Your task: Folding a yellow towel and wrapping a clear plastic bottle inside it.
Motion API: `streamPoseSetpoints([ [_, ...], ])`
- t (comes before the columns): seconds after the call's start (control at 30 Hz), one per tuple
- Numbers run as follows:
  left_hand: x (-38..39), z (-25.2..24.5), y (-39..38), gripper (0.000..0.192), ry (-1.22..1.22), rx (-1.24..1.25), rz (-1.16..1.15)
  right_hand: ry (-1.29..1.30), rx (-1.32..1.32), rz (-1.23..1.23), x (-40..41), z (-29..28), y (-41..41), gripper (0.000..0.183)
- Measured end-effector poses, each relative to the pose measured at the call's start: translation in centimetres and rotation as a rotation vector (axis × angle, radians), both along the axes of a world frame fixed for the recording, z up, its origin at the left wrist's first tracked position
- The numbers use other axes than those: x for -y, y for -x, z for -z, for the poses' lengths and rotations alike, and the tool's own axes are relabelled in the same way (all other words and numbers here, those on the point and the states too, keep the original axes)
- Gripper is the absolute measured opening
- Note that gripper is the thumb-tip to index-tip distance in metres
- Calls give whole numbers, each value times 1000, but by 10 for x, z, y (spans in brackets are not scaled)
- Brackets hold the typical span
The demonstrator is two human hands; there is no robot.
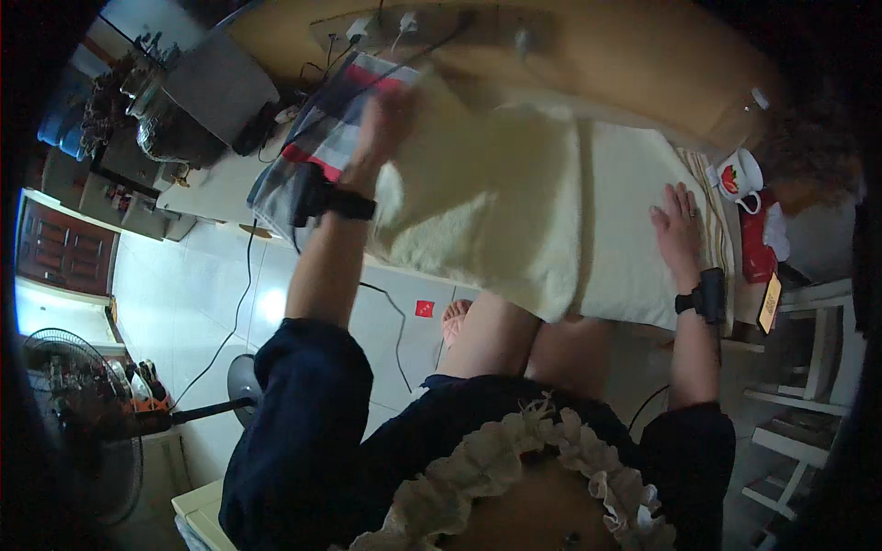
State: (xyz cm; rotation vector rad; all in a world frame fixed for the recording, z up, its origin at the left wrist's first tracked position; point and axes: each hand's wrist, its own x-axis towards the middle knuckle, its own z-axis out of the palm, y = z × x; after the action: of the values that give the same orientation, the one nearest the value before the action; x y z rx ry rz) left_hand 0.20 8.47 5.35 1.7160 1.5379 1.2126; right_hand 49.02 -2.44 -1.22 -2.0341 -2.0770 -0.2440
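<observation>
A pale cream towel (496, 200) is spread over the table and hangs past its near edge; a raised fold runs across it right of the middle. My left hand (389, 117) is blurred at the towel's far left corner, over a plaid cloth (327, 134) in red, white, grey and navy; whether it grips anything does not show. Flat on the towel's right part, near its brown-striped border (713, 227), rests my right hand (679, 220), fingers slightly apart, holding nothing. Both wrists wear black straps with dark devices.
Plugs and cables (358, 31) are at the wall behind. A white mug (739, 175), a red packet (758, 241) and a phone-like slab (770, 303) lie right. A vase (165, 134) stands left. A fan (83, 420) and floor cables are lower left; white shelving (792, 444) is lower right.
</observation>
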Motion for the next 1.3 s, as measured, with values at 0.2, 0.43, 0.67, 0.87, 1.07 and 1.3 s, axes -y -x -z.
streamPoseSetpoints([
  [0.2, -27, -68, 61, 29, -183, -561, -264, -8, 13, -5, 0, 1, -4, 53],
  [0.43, -81, -39, 157, 23, -170, -1381, -235, -74, -4, -17, -9, 5, 33, 54],
  [0.67, -47, -3, 135, 41, -1, -489, -287, -282, -408, -48, 4, -3, -28, 38],
  [0.87, 66, -4, 112, 42, 189, -643, -133, -61, -488, 188, 26, -36, -77, 39],
  [1.07, 107, -10, 60, 32, 60, -438, -194, 19, -27, 102, 12, 12, -79, 51],
  [1.3, 109, -9, 95, 33, 194, -42, -269, 188, -24, 343, 12, -12, -51, 64],
])
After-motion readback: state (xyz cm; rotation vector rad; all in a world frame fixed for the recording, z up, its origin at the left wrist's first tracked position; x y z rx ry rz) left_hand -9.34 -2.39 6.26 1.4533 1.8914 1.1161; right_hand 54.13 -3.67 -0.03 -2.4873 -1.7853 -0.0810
